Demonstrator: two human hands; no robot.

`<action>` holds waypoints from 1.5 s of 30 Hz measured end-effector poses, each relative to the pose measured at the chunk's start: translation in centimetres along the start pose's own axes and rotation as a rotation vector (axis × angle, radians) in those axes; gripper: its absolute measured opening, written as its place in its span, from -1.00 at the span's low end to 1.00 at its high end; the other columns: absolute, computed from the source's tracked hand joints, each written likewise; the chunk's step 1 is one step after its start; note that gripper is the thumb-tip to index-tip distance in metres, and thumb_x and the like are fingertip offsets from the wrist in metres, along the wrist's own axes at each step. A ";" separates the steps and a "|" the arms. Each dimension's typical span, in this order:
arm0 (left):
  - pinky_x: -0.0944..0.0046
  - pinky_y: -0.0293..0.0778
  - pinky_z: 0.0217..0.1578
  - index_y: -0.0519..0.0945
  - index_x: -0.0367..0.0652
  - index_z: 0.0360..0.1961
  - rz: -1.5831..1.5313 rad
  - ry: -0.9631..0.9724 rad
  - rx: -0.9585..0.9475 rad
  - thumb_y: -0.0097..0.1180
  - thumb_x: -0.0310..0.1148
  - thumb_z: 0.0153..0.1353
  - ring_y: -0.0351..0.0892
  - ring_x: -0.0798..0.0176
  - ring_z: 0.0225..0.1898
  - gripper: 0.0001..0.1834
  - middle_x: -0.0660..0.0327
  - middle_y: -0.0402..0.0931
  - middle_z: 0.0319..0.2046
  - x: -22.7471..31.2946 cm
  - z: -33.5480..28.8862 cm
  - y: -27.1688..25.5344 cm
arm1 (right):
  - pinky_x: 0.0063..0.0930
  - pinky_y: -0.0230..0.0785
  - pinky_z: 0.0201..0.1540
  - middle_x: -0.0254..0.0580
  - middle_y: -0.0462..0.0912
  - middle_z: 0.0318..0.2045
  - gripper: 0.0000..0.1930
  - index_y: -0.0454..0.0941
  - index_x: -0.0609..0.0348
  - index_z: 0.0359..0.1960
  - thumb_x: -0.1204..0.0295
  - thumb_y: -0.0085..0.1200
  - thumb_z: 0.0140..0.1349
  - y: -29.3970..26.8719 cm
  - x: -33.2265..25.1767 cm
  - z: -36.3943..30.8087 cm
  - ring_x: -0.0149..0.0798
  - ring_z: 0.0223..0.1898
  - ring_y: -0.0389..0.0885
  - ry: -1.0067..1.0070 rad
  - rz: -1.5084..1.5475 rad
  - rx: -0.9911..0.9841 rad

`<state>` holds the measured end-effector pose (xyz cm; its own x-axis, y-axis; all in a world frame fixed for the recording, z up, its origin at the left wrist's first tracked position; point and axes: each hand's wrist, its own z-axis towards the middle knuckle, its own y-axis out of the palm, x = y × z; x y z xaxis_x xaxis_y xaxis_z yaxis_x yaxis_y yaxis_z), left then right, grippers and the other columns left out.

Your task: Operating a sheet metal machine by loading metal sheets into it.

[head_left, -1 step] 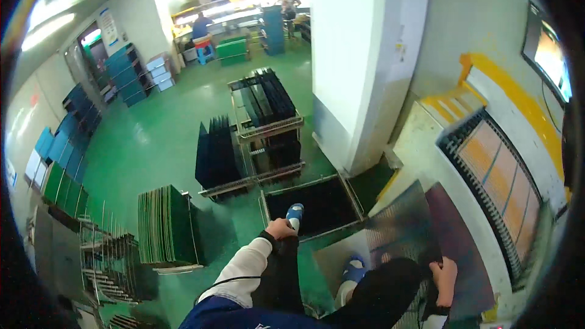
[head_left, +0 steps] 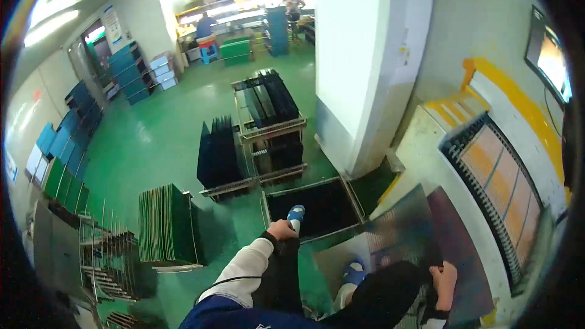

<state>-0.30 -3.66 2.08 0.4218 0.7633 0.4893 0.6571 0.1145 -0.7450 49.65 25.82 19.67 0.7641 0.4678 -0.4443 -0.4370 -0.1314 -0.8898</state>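
My left hand (head_left: pixel 282 229) rests on my left knee, its fingers folded over the dark trouser cloth. My right hand (head_left: pixel 443 275) is beside my right knee, fingers curled at the right edge of a thin grey panel (head_left: pixel 402 219) with a fine grid pattern. This panel leans at a slant, and my right knee covers its lower part. Behind it stands a dark purple-brown panel (head_left: pixel 460 244). How firmly the right fingers grip the edge is hard to see. A blue-and-white shoe (head_left: pixel 296 213) shows past my left knee, by an open metal-framed black bin (head_left: pixel 317 208).
Wire racks (head_left: pixel 268 128) of upright black panels stand ahead, with a rack of green boards (head_left: pixel 161 225) at left. A white pillar (head_left: pixel 347 73) and a pale machine (head_left: pixel 414 146) with a slotted panel frame (head_left: pixel 499 183) bound the right. People work at a lit far bench (head_left: pixel 237 9).
The whole view has shifted very slightly to the right. Both hands and the panels keep their places.
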 end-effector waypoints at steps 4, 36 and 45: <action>0.10 0.46 0.03 0.71 -0.05 -0.17 0.109 0.004 -0.067 0.26 0.11 -0.15 0.63 0.00 -0.08 -0.43 0.08 0.66 -0.15 0.2 0.6 -0.1 | -0.23 0.35 -0.39 0.05 0.55 -0.60 -0.73 0.51 0.36 -0.45 0.40 0.24 -0.11 -0.6 -1.3 0.5 -0.01 -0.53 0.55 0.083 0.006 -0.061; 0.00 0.47 -0.03 0.67 -0.06 -0.14 -0.024 -0.017 0.062 -0.05 -0.05 0.16 0.61 -0.10 -0.08 -0.58 0.05 0.65 -0.15 -0.2 0.7 0.7 | -0.13 0.34 -0.31 0.02 0.57 -0.51 -0.77 0.59 0.26 -0.34 0.35 0.19 0.04 0.4 -1.8 -2.5 0.08 -0.39 0.56 -0.101 -0.087 -0.007; 0.15 0.51 -0.19 0.65 -0.23 -0.29 -0.224 0.072 0.052 0.19 -0.17 -0.05 0.65 0.06 -0.26 -0.63 0.02 0.66 -0.35 -2.3 -0.4 0.1 | -0.09 0.36 -0.32 0.17 0.56 -0.51 -0.70 0.54 0.31 -0.47 0.25 0.18 0.07 -5.8 -7.9 -5.5 0.14 -0.42 0.56 0.030 0.035 0.094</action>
<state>-0.97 -5.67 1.09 0.3140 0.6680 0.6746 0.7068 0.3100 -0.6359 48.71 18.06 27.76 0.7609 0.4379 -0.4789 -0.5051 -0.0636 -0.8607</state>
